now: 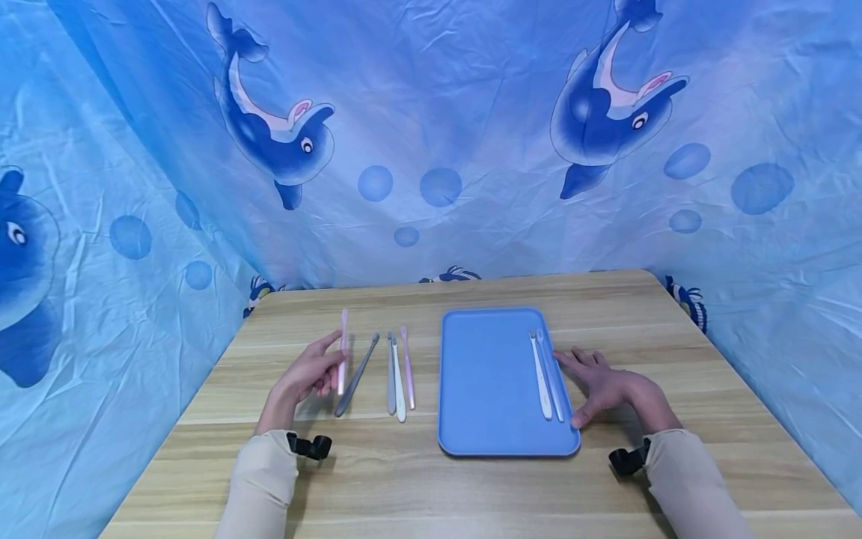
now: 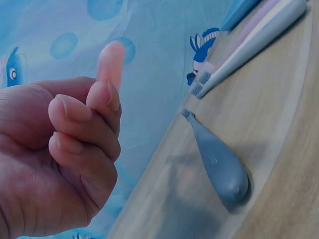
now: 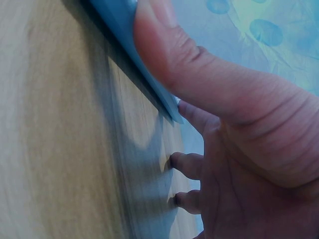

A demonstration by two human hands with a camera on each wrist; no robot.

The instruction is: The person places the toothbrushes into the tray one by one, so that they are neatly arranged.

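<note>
My left hand pinches a pink toothbrush between its fingers at the left of the table, brush head pointing away. A dark grey toothbrush lies slantwise just right of that hand; the left wrist view shows its thick handle. Beside the blue tray, my right hand spreads its fingers, the thumb against the tray's rim and the index fingertip right by it. Inside the tray, on its right side, a white toothbrush and a blue toothbrush lie side by side.
Between the dark grey toothbrush and the tray lie a grey-blue toothbrush, a white toothbrush and a second pink toothbrush. A blue dolphin-printed curtain hangs behind the wooden table.
</note>
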